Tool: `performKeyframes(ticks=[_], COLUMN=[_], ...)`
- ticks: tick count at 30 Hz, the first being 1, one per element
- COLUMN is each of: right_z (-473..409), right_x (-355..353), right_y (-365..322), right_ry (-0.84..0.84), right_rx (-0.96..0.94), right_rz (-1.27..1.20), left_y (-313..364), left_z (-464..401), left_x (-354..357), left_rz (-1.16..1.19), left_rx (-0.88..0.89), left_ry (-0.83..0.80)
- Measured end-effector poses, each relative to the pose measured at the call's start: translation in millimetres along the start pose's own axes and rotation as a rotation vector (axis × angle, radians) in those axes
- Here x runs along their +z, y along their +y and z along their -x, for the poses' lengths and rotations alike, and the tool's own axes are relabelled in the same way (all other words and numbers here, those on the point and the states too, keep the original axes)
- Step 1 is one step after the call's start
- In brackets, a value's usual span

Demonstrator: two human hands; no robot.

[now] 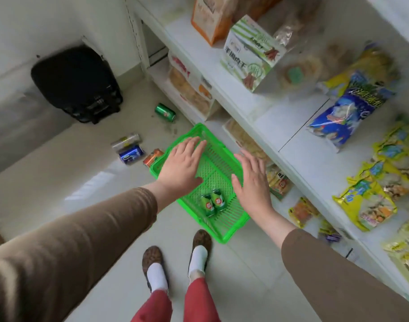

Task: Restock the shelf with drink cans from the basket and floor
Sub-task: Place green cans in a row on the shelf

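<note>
A green plastic basket (224, 235) stands on the floor in front of the white shelf (268, 126). Two green drink cans (213, 202) lie side by side in its near end. On the floor left of the basket lie a green can (165, 112), a silver can (126, 140), a blue can (131, 155) and an orange can (152, 157) that touches the basket's corner. My left hand (181, 166) hovers over the basket's left side, fingers straight and spread. My right hand (252, 180) hovers over its right side, also flat. Neither hand holds anything.
Snack bags and boxes (252, 54) fill the shelf's tiers on the right. A black bag (78, 84) leans against the wall at the back left. My feet (175, 261) stand on pale floor tiles just before the basket.
</note>
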State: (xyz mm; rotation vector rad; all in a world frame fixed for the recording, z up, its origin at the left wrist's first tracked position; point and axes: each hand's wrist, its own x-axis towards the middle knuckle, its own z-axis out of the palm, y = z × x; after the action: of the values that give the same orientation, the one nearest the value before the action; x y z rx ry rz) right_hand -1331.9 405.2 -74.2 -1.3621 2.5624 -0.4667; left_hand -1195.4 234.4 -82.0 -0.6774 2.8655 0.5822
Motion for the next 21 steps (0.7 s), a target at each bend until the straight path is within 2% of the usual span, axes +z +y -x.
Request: performKeyframes(ticks=[3, 10, 17, 21], right_z=[16, 39, 33, 24], right_x=[72, 225, 338, 384], right_y=[44, 134, 197, 220], right_ry=[-0.103, -0.453, -0.673, -0.818], right_rx=[0.074, 0.415, 0.666, 0.705], right_rz=[-0.025, -0.025, -0.071, -0.066], left_y=[-7, -16, -24, -31], left_z=[3, -14, -52, -68], left_x=[75, 213, 311, 345], left_rz=[-0.009, -0.003, 0.008, 0.009], left_rx=[-0.027, -0.061, -0.079, -0.053], left_ry=[-0.116, -0.273, -0.373, -0.379])
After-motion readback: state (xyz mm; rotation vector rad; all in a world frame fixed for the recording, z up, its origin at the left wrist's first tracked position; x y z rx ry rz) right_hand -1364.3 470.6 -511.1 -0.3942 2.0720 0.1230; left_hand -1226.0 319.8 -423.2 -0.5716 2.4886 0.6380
